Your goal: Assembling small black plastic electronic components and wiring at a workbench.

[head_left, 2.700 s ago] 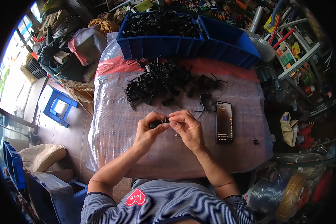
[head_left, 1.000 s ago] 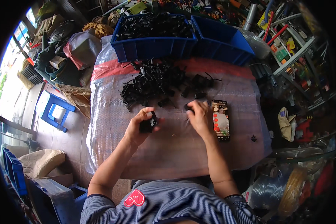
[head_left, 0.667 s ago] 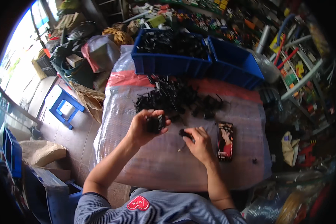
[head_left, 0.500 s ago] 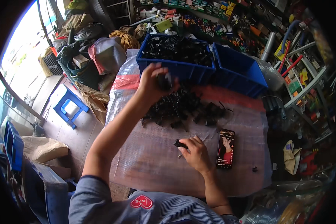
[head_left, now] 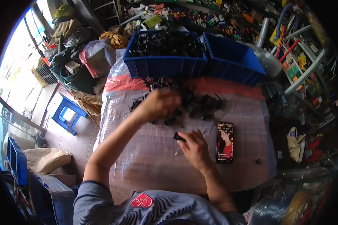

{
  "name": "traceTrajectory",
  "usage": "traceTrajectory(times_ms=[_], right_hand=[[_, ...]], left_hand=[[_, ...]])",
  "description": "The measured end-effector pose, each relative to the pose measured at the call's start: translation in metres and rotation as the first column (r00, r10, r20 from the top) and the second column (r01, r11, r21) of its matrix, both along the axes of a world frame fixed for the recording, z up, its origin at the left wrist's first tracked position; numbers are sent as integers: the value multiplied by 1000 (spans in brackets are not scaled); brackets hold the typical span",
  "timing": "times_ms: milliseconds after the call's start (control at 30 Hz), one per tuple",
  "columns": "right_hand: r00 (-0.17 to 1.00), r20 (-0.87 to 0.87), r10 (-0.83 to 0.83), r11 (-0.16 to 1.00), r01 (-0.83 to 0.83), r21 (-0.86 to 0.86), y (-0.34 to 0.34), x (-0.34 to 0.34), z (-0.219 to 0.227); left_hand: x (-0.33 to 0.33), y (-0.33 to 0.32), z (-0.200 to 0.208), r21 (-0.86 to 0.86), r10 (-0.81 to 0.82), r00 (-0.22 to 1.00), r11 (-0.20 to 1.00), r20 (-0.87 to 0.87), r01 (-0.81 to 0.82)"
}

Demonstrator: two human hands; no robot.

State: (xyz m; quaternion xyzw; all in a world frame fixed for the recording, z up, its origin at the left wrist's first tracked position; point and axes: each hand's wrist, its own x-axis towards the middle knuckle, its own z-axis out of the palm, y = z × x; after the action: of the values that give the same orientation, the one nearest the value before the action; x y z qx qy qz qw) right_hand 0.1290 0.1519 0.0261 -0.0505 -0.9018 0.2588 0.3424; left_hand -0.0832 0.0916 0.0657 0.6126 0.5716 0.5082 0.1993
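My right hand (head_left: 196,149) is closed on a small black plastic part (head_left: 178,137), pinched between thumb and fingers above the sheet-covered table (head_left: 139,165). A tiny pale piece (head_left: 177,153) shows just below its fingers. Over the pile of black plastic parts (head_left: 204,105) is my left hand (head_left: 163,103), smeared by motion; whether anything is in its fingers cannot be made out. Behind the pile stands a blue bin (head_left: 165,67) heaped with more black parts.
A second blue bin (head_left: 236,71) stands beside the full one. To the right of my right hand lies a lit phone (head_left: 225,144), with a small dark piece (head_left: 257,161) farther right. A blue stool (head_left: 79,112) is on the floor at left. Cluttered shelves line the back.
My left hand has come down from the front of the full bin, where it held something dark, to the pile. My right hand keeps its part. The whole view has shifted slightly.
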Motion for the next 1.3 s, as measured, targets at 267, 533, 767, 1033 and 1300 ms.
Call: traceTrajectory(times_ms=[267, 533, 767, 1033, 1300], right_hand=[[990, -140, -25, 1000, 26, 0, -13, -9, 2], [960, -212, -181, 971, 140, -196, -18, -4, 0], [990, -125, -71, 493, -74, -867, -14, -3, -9], [974, -166, 156, 505, -223, -834, -17, -6, -12], [937, -284, 205, -308, -214, -927, -9, -4, -30]], left_hand=[[65, -65, -30, -271, 180, 698, 962, 694, 22], [74, -74, -54, -268, 243, 455, 963, 856, -11], [80, -72, -53, -275, 255, 528, 961, 810, -42], [91, -74, -53, -225, 249, 625, 967, 740, -119], [103, -77, -40, 90, 353, 932, 929, 80, -359]])
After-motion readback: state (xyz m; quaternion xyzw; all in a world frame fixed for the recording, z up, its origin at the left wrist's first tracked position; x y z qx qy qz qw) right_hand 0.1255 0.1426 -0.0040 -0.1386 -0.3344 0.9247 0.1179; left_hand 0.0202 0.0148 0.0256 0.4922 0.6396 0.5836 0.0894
